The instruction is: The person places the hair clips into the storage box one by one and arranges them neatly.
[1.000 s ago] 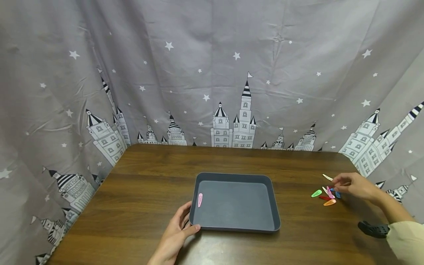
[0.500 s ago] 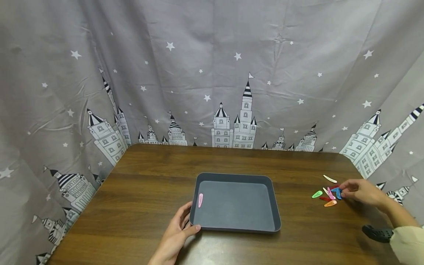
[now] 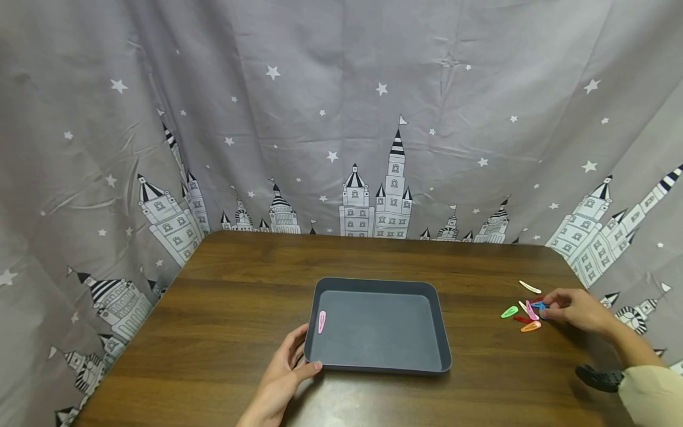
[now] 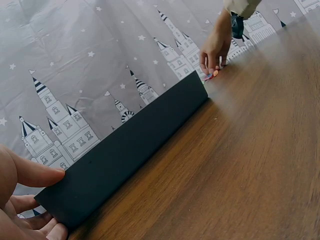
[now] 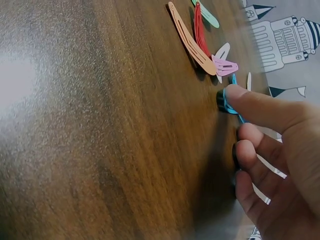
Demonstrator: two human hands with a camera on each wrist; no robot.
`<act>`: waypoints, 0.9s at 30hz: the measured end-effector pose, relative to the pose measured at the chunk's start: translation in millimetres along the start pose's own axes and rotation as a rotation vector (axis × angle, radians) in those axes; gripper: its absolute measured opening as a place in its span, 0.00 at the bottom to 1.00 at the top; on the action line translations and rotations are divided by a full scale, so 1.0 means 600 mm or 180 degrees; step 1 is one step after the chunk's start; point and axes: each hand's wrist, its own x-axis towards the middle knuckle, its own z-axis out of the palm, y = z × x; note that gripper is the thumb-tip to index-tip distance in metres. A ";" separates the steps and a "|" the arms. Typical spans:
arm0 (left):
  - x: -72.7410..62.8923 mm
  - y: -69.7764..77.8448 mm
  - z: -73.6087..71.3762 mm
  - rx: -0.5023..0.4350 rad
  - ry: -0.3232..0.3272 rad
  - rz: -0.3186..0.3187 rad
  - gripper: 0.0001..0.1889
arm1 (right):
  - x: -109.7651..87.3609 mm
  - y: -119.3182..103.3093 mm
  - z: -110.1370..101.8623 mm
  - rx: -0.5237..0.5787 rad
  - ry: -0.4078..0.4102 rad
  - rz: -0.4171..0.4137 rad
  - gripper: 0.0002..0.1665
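A dark grey rectangular tray (image 3: 381,332) stands on the table with a pink hair clip (image 3: 322,322) lying inside at its left. My left hand (image 3: 280,376) grips the tray's near left corner, thumb at the rim and fingers against the outer side. Over at the right, my right hand (image 3: 578,309) pinches a blue hair clip (image 5: 231,108) at the edge of a small pile; the thumb partly covers it. Around it lie an orange clip (image 5: 192,47), a red clip (image 5: 200,32), a pink clip (image 5: 226,67) and a green clip (image 3: 509,312).
A white hair clip (image 3: 530,287) lies just behind the pile. Brown wooden tabletop (image 3: 240,296) stretches on both sides of the tray. A grey curtain (image 3: 299,118) with printed castles and stars hangs along the table's back and sides.
My right hand has drawn back from above the pile and come down to the blue clip at its right edge. The left hand and the tray have stayed in place.
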 end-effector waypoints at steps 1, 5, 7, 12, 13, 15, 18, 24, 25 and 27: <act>0.000 0.000 0.000 0.0006 0.0001 0.0004 0.43 | 0.001 0.000 0.001 0.0029 0.0005 -0.0005 0.15; 0.001 -0.001 -0.001 0.0011 0.0005 0.0004 0.43 | 0.005 0.001 0.004 0.0158 0.0052 -0.0093 0.13; 0.001 -0.002 -0.002 0.0013 0.0006 0.0007 0.43 | 0.007 0.002 0.004 0.0217 0.0077 -0.0169 0.13; 0.002 -0.001 -0.002 0.0022 -0.0011 0.0010 0.43 | 0.011 0.001 0.005 0.0260 0.0114 -0.0213 0.15; 0.002 -0.001 -0.002 0.0023 -0.0014 0.0008 0.43 | 0.012 0.001 0.005 0.0269 0.0115 -0.0199 0.16; 0.002 0.000 -0.001 0.0029 -0.0016 0.0010 0.43 | 0.013 0.001 0.005 0.0284 0.0080 -0.0194 0.16; 0.001 0.000 -0.001 0.0020 -0.0020 0.0012 0.42 | 0.014 0.000 0.004 0.0318 0.0003 -0.0182 0.13; 0.001 0.000 -0.001 0.0023 -0.0029 0.0004 0.43 | 0.014 -0.005 0.003 0.0127 -0.0098 -0.0084 0.07; 0.002 0.000 -0.002 0.0020 -0.0027 -0.0004 0.43 | 0.014 -0.007 0.003 0.0049 -0.0088 -0.0081 0.07; 0.002 -0.001 -0.002 0.0023 -0.0018 -0.0015 0.43 | 0.015 -0.010 0.004 -0.0101 -0.0053 -0.0071 0.06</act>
